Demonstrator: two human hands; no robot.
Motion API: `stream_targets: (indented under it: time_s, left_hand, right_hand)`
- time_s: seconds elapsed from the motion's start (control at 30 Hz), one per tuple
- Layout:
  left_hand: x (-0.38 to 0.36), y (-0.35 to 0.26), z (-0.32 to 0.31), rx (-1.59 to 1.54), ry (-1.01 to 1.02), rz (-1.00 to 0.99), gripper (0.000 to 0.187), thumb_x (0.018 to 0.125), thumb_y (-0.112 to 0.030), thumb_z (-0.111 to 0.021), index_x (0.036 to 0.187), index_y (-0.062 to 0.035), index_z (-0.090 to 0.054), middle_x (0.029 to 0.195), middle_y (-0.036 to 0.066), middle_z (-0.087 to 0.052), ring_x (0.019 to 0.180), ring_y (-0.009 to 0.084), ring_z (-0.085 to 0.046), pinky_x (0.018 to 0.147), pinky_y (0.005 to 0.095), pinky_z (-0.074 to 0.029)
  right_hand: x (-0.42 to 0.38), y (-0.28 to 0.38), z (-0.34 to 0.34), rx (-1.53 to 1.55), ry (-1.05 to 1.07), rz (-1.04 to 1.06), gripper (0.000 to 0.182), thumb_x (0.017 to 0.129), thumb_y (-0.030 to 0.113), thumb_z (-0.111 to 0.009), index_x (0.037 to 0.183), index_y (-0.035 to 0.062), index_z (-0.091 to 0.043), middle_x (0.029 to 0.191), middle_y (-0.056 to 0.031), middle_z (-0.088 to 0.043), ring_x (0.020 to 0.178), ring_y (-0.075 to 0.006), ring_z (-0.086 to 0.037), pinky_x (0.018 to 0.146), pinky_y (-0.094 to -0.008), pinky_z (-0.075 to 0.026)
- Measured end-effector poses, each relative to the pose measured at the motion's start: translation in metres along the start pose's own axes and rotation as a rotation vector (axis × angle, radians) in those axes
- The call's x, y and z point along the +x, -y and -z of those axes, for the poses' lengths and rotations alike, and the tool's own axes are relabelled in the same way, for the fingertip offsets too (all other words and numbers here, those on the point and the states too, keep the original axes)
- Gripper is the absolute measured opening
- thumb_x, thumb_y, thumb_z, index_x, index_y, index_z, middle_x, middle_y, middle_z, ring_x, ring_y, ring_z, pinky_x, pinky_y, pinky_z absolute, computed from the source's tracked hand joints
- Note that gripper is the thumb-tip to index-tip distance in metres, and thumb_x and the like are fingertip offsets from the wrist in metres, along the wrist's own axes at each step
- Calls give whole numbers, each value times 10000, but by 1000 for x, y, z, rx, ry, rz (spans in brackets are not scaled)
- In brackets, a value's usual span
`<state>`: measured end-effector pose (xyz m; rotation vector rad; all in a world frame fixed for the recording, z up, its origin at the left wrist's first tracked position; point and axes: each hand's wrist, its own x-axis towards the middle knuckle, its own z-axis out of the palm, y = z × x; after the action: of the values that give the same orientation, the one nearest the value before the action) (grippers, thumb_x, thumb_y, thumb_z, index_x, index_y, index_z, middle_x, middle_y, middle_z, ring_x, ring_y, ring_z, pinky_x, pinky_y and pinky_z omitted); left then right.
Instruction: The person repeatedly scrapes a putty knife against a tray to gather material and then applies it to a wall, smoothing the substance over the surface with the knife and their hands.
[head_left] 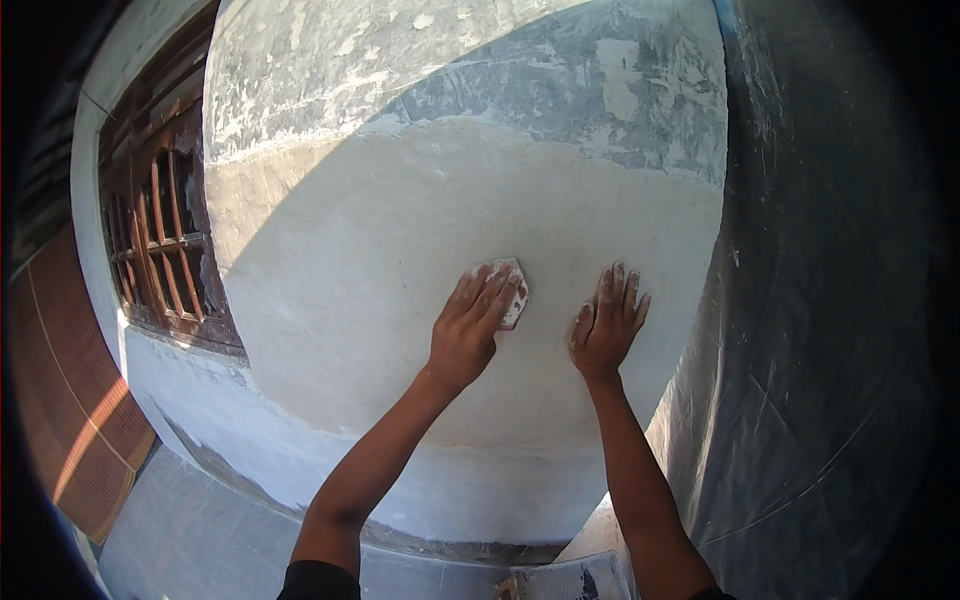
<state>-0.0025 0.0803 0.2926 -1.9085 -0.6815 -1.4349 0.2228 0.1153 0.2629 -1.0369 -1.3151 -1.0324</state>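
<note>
My left hand (467, 326) presses a flat, angular sanding pad (517, 300) against the wall (400, 230). White dust and reddish patches mark the pad, and my fingers cover much of it. To its right, my right hand (607, 322) lies flat on the same smooth plaster with fingers spread, holding nothing. White powder coats the fingertips of both hands. Above them, the upper wall is rougher, grey with patchy white areas.
A brown wooden window frame with bars (165, 235) is set at the left. Dark plastic sheeting (800, 350) hangs along the right. A brown woven mat (75, 390) stands at lower left. At the bottom, a pale container (575, 580) sits near the wall's base.
</note>
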Motion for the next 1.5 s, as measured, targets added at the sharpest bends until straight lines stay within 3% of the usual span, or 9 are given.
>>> stream_targets:
  time_s: [0.13, 0.27, 0.63, 0.8, 0.97, 1.13, 1.27, 1.33, 1.5]
  left_hand:
    - [71, 21, 32, 37, -193, -142, 693, 717, 182, -531, 1360, -65, -605, 1394, 150, -607, 1354, 350, -524, 1117, 502, -429]
    - [136, 57, 36, 188, -322, -152, 739, 713, 186, -546, 1392, -103, -585, 1441, 95, -578, 1377, 321, -502, 1132, 475, -414]
    - [-6, 28, 9, 17, 60, -152, 659, 706, 141, -575, 1326, -74, -635, 1395, 104, -615, 1353, 330, -527, 1141, 503, -409]
    - [70, 46, 43, 74, -246, -192, 674, 722, 179, -506, 1344, -55, -622, 1382, 142, -620, 1350, 366, -527, 1153, 528, -372]
    - [124, 77, 30, 177, -257, -196, 691, 768, 150, -548, 1405, -115, -582, 1399, 98, -614, 1368, 329, -512, 1147, 522, -384]
    - [71, 56, 0, 88, -130, -99, 714, 757, 136, -600, 1413, -142, -570, 1444, 51, -578, 1388, 291, -490, 1147, 493, -405]
    - [1, 29, 12, -126, 180, -183, 663, 750, 125, -623, 1366, -121, -608, 1436, 75, -582, 1380, 301, -499, 1146, 499, -411]
    - [6, 32, 23, -158, 194, -198, 644, 751, 149, -595, 1342, -104, -625, 1418, 86, -596, 1377, 318, -502, 1145, 513, -411]
    - [105, 77, 52, 122, -194, -275, 666, 754, 184, -560, 1352, -104, -614, 1385, 84, -623, 1378, 320, -501, 1150, 517, -397]
  right_hand:
    - [1, 2, 0, 4, -4, -4, 533, 977, 226, -431, 1462, 7, -453, 1538, -182, -448, 1464, -425, -340, 1174, -655, -151]
    - [0, 0, -1, -5, 10, -8, 528, 982, 234, -428, 1461, 12, -457, 1537, -179, -451, 1461, -425, -344, 1174, -656, -152]
    - [-1, 2, 0, 26, -11, -11, 522, 977, 212, -436, 1461, 18, -460, 1532, -174, -463, 1464, -422, -346, 1176, -653, -153]
    - [-2, 1, -1, 11, -15, -9, 518, 986, 216, -423, 1463, 19, -458, 1530, -177, -465, 1459, -424, -353, 1176, -652, -152]
    - [-1, 1, 0, 11, -14, -5, 521, 989, 222, -419, 1467, 16, -454, 1528, -178, -467, 1459, -420, -354, 1178, -649, -146]
    - [-1, 0, -1, 1, -7, -6, 525, 987, 223, -424, 1471, 22, -451, 1536, -173, -460, 1459, -420, -354, 1177, -647, -147]
    - [-1, 0, -2, -3, -18, 5, 546, 980, 210, -436, 1499, 40, -414, 1542, -169, -454, 1460, -426, -351, 1174, -648, -153]
    - [0, 1, -4, -10, -29, 1, 552, 977, 205, -439, 1504, 43, -405, 1543, -168, -454, 1460, -427, -351, 1171, -650, -158]
    - [-2, 0, -2, -45, -6, 1, 554, 975, 199, -442, 1505, 43, -401, 1548, -171, -447, 1460, -427, -351, 1165, -652, -169]
